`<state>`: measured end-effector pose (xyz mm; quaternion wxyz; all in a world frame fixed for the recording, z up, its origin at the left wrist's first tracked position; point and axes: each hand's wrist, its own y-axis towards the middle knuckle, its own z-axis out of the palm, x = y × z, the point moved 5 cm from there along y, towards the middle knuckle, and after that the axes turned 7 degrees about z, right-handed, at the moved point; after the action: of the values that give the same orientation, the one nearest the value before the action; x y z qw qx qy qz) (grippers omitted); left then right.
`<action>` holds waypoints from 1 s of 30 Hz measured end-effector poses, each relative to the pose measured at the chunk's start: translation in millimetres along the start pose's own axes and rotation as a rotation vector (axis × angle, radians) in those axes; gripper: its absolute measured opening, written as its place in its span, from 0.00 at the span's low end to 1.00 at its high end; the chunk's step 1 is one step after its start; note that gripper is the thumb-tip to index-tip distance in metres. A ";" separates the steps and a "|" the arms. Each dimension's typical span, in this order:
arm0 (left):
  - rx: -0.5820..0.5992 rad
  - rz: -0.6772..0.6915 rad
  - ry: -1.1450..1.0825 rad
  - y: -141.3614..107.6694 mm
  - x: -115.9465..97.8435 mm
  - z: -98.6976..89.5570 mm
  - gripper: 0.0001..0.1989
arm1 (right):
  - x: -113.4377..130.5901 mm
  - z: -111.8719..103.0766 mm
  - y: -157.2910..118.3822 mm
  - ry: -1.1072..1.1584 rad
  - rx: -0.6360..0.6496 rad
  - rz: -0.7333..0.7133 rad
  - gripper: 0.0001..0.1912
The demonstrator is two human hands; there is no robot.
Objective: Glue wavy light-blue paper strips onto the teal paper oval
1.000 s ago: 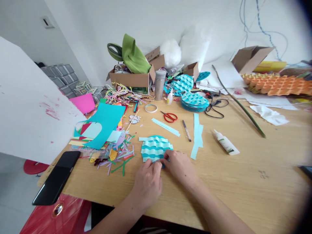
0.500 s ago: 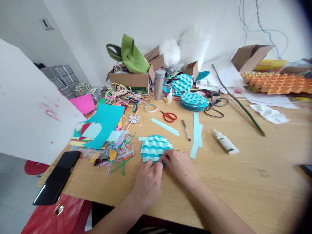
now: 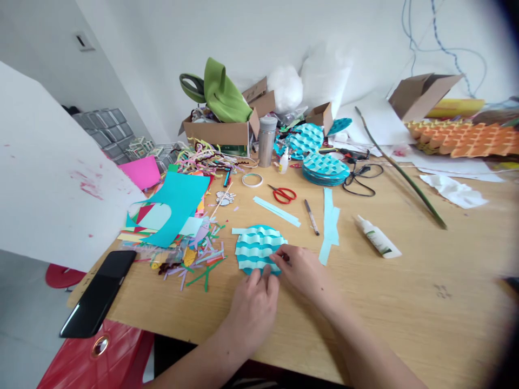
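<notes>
Both hands have crept forward along the near rim of the paper disc since the earlier frames: the right hand [image 3: 302, 270] now sits further up its right side and the left hand [image 3: 255, 308] has slid in under it, while everything else lies as it did.

Taking things by size, the wooden table [image 3: 405, 302] carries it all, with a big white board [image 3: 44, 178] leaning over its left end. At the back stands a cardboard box [image 3: 221, 129] with green cloth spilling out, and to the right a folded orange paper piece [image 3: 466, 140]. A teal sheet [image 3: 178, 202] with a hole cut in it lies left of centre, beside a litter of coloured scraps [image 3: 194, 259], and a black phone [image 3: 99, 292] hangs over the table's near-left edge.

The woven paper disc [image 3: 257, 248], wavy light-blue strips laced through darker teal, lies flat on the table just ahead of the hands. A stack of similar discs [image 3: 324, 168] sits further back. Smaller still: a glue bottle [image 3: 379, 240], loose light-blue strips [image 3: 330, 224], red scissors [image 3: 283, 193], a pen [image 3: 311, 217].

Right fingers [image 3: 279, 258] are pinched nearly shut on the disc's right edge, apparently on a strip end; left fingers [image 3: 259, 275] are curled loosely, tips pressing the near rim, gripping nothing that I can make out.

I judge the disc very light, limp and easily creased or unwoven; it is best held flat by the rim, pinching only strip ends.
</notes>
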<state>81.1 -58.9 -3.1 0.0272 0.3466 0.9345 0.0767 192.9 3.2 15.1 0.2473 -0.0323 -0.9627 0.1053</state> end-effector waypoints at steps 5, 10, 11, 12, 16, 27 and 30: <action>0.013 0.015 0.047 0.9 -3.1 5.0 0.16 | -13.7 -7.5 7.5 0.197 0.041 -0.032 0.07; 0.042 0.016 0.030 4.7 -3.7 -0.8 0.18 | -22.5 -5.9 11.6 0.327 0.114 -0.074 0.04; 0.046 0.007 0.017 5.7 -2.6 -3.1 0.17 | -22.4 -5.6 11.8 0.349 0.127 -0.080 0.04; 0.048 -0.006 -0.002 6.9 -0.9 -5.5 0.16 | -22.0 -5.6 11.8 0.366 0.138 -0.083 0.03; 0.007 -0.069 -0.065 14.1 10.6 -13.7 0.09 | -19.2 -8.3 11.2 0.388 0.148 -0.080 0.03; -0.044 -0.088 -0.065 26.4 19.3 -4.6 0.08 | -20.1 -11.2 9.6 0.383 0.144 -0.068 0.05; -0.090 -0.079 -0.064 24.2 19.4 0.3 0.10 | -22.4 -10.9 11.3 0.346 0.127 -0.067 0.06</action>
<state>82.0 -28.1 0.6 0.0754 0.3100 0.9418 0.1065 217.9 13.7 11.5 0.4141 -0.0021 -0.8977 0.1505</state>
